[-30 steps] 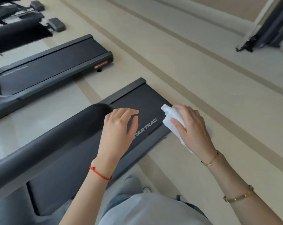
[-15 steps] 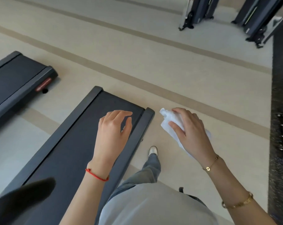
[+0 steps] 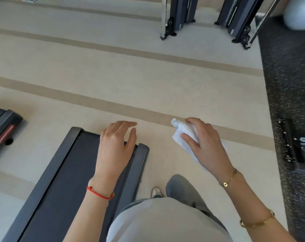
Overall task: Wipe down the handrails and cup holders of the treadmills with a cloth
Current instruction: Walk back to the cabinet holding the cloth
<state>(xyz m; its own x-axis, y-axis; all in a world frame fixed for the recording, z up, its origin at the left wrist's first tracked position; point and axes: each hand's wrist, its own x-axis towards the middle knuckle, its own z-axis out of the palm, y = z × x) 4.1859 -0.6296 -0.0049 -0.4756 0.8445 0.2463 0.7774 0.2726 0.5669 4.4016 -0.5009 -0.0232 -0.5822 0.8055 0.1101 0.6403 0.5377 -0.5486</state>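
While crumpled in the right hand [image 3: 205, 145], cloth [image 3: 184, 135] held off every surface, thumb and fingers curled round it, white folds sticking out past the fingertips. Left hand [image 3: 116, 145] empty, fingers loosely bent, hanging in the air above the rear end of the near treadmill [image 3: 64, 180]; no contact with it. Red string bracelet on left wrist, gold bracelets on right.

Compared with a second ago: dark padded handrail gone from the lower left of the view, brand lettering on the deck no longer seen, belt now running off to the lower left. Second treadmill [image 3: 3, 130] reduced to a corner at the left edge. Weight machines [image 3: 181, 13] and speckled black mat [image 3: 288, 102] now in view ahead. Leg and shoe stepping forward on the pale floor [image 3: 113, 81] beside the deck.

Reading: walking away from this machine's rear, wiping paused. No handrail or cup holder visible now, so next surface cannot be told; probably moving on to another unit.
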